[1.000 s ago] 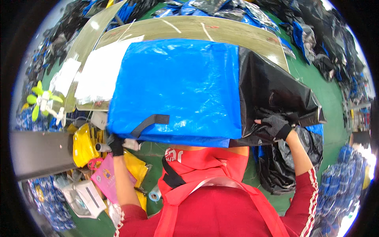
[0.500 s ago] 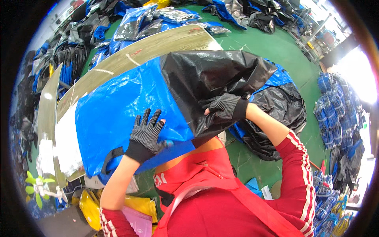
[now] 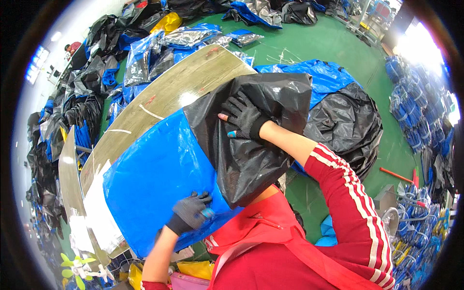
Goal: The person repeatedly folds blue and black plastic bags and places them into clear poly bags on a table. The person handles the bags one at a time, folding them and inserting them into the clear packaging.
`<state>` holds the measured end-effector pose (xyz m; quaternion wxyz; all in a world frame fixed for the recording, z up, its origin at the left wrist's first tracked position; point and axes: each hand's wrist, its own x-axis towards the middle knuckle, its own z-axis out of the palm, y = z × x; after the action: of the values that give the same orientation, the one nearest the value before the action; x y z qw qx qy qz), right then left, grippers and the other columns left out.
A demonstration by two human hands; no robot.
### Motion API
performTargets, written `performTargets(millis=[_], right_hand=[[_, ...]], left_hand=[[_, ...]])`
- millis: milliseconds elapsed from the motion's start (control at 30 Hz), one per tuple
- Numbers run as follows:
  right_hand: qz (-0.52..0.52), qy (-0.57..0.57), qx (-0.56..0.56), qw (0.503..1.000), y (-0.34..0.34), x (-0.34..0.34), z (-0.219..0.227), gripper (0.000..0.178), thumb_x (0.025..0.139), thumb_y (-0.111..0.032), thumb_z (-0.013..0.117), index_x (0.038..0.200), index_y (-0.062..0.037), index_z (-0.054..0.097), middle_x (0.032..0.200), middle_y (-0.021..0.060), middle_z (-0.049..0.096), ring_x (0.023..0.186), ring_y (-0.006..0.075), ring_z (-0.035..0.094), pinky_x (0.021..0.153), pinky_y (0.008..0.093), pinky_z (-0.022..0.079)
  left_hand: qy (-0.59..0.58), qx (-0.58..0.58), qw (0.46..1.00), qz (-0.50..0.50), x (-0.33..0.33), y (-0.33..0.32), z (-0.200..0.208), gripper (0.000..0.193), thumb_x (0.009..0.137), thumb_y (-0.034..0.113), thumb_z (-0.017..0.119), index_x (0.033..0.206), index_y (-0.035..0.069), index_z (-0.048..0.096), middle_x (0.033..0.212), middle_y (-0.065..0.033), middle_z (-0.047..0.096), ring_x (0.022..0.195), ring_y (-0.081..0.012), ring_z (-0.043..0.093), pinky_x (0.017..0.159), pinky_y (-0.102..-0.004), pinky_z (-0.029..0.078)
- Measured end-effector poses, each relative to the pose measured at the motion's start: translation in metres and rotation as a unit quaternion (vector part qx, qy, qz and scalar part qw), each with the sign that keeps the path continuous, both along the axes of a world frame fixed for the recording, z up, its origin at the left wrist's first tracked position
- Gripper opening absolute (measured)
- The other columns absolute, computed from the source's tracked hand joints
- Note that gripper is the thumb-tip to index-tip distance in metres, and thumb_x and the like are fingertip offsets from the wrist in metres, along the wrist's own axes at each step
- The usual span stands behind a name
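Note:
A bag-like piece of shiny coated fabric, blue (image 3: 159,166) on the left and black (image 3: 256,166) on the right, lies across the table (image 3: 159,99) in front of me. My right hand (image 3: 241,116), in a dark dotted work glove, rests open on the black part, fingers apart and palm down. On the near edge of the blue part is my gloved left hand (image 3: 192,212), its fingers bent and smeared by motion; whether they pinch the fabric I cannot tell. Creases run through the black part around the right hand.
A crumpled black and blue pile (image 3: 345,123) sits right of the table. Folded packs in clear wrap (image 3: 183,36) lie beyond it. Blue bundles (image 3: 408,116) stand at far right, near a red-orange handle (image 3: 396,175) on the green floor. A green-leaved plant (image 3: 75,266) is at lower left.
My right hand has moved left and away from me, from gathering the black fabric to lying flat on it. My left hand slid nearer me, its fingers now bent. The black strap is out of sight.

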<state>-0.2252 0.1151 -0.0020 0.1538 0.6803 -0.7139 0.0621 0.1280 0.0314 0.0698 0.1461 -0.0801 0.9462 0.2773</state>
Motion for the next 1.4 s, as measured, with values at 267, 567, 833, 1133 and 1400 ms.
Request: performTargets(millis=[267, 567, 833, 1133, 1400], right_hand=[[-0.088, -0.180, 0.013, 0.980, 0.028, -0.019, 0.072, 0.048, 0.089, -0.042, 0.050, 0.122, -0.0088, 0.062, 0.135, 0.0152, 0.053, 0.135, 0.0315, 0.039, 0.114, 0.0539, 0.017], [0.124, -0.500, -0.175, 0.839, 0.116, -0.046, 0.144, 0.032, 0.089, -0.014, 0.062, 0.121, -0.0073, 0.066, 0.119, 0.0104, 0.067, 0.111, 0.0211, 0.062, 0.097, 0.0319, 0.045], [-0.165, -0.373, -0.150, 0.901, 0.137, -0.208, 0.058, 0.059, 0.074, -0.017, 0.068, 0.131, -0.0167, 0.052, 0.133, 0.0235, 0.050, 0.127, 0.0385, 0.046, 0.100, 0.0409, 0.042], [-0.247, -0.595, -0.277, 0.713, 0.121, -0.198, 0.057, 0.032, 0.078, -0.030, 0.072, 0.094, -0.0021, 0.069, 0.084, 0.0084, 0.069, 0.077, 0.0217, 0.063, 0.068, 0.0361, 0.050], [-0.176, -0.114, -0.444, 0.871, 0.146, -0.111, 0.114, 0.033, 0.087, -0.024, 0.063, 0.114, -0.0040, 0.064, 0.108, 0.0149, 0.065, 0.094, 0.0276, 0.064, 0.082, 0.0381, 0.051]], left_hand=[[0.156, -0.240, 0.957, 0.038, -0.130, -0.021, -0.054, 0.070, 0.084, 0.052, 0.058, 0.141, 0.014, 0.044, 0.155, -0.0206, 0.023, 0.143, -0.0431, 0.017, 0.112, -0.0650, 0.006], [0.144, -0.255, 0.956, 0.009, -0.126, -0.039, -0.058, 0.067, 0.087, 0.052, 0.054, 0.142, 0.015, 0.044, 0.152, -0.0186, 0.031, 0.140, -0.0433, 0.026, 0.114, -0.0596, 0.011], [0.357, -0.199, 0.908, -0.094, -0.255, -0.012, -0.014, 0.076, 0.081, 0.054, 0.061, 0.141, 0.011, 0.044, 0.150, -0.0199, 0.034, 0.140, -0.0451, 0.024, 0.114, -0.0578, 0.016], [0.275, -0.163, 0.932, -0.170, -0.279, 0.026, -0.064, 0.087, 0.067, 0.055, 0.069, 0.142, 0.018, 0.044, 0.153, -0.0240, 0.023, 0.143, -0.0449, 0.016, 0.112, -0.0676, 0.005], [0.314, -0.189, 0.915, -0.168, -0.284, 0.031, -0.065, 0.081, 0.069, 0.055, 0.069, 0.138, 0.018, 0.048, 0.149, -0.0235, 0.032, 0.142, -0.0430, 0.020, 0.110, -0.0686, 0.012]])
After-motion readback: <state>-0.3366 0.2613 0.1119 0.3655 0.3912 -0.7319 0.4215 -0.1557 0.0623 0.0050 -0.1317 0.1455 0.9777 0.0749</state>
